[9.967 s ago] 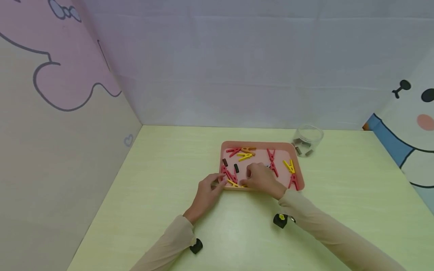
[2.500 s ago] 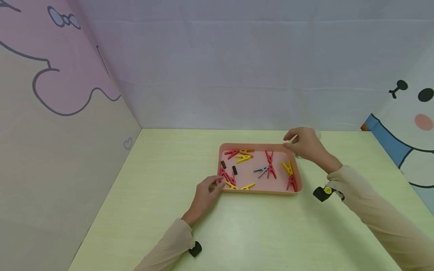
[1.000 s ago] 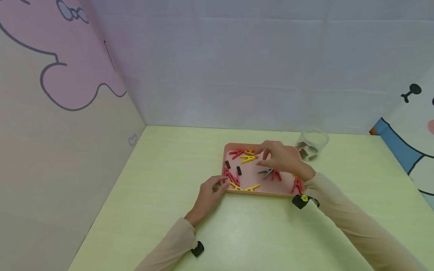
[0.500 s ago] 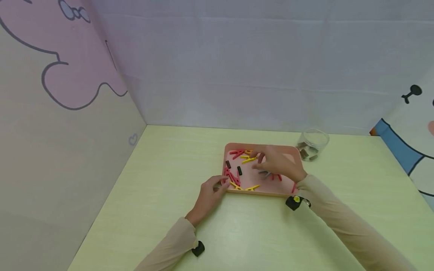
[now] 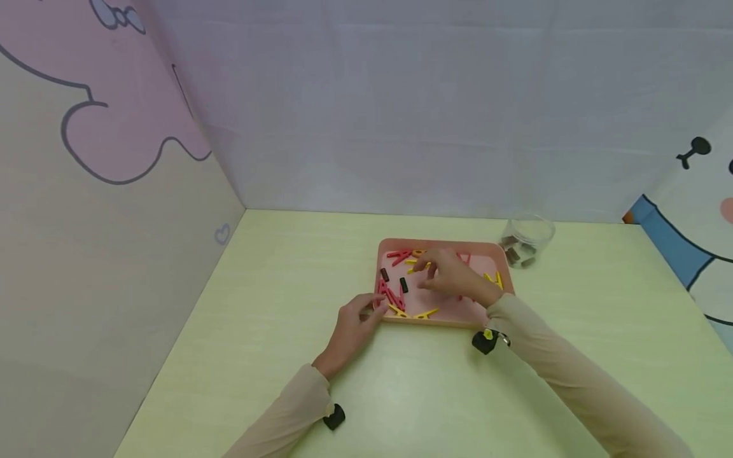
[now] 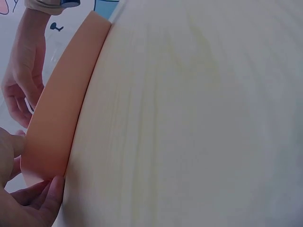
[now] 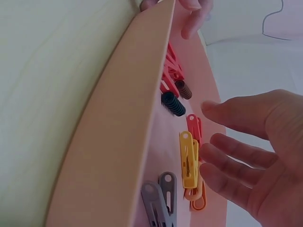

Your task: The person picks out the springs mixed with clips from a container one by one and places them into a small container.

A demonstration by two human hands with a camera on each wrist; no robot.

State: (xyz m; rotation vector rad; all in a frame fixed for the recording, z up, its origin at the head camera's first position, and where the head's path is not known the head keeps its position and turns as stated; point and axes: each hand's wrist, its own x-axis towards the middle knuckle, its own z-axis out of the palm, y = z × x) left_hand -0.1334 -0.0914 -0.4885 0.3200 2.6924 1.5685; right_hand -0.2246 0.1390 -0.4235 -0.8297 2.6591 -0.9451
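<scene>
My left hand (image 5: 348, 329) grips the near left corner of a pink tray (image 5: 441, 322), fingers over the rim and thumb against the outside. Above the tray's middle hovers my right hand (image 5: 457, 278), its thumb and fingers apart with nothing between them. Below it in the right wrist view lie a yellow clothespin (image 7: 188, 161), a grey clothespin (image 7: 156, 201), and a red one partly covered. A black ribbed cylinder (image 7: 173, 104) and a brown ribbed cylinder (image 7: 183, 89) lie towards the tray's left end. The right hand hides part of the contents in the head view.
Just behind the tray's far right corner stands a clear round jar (image 5: 532, 235) with several brown ribbed pieces in it. More red and yellow clothespins (image 5: 426, 313) lie about the tray. A pale wall (image 5: 366, 127) closes off the table's back edge.
My right hand has gone from beside the jar back over the tray, then drifted left and slightly nearer. The left hand keeps its place at the corner.
</scene>
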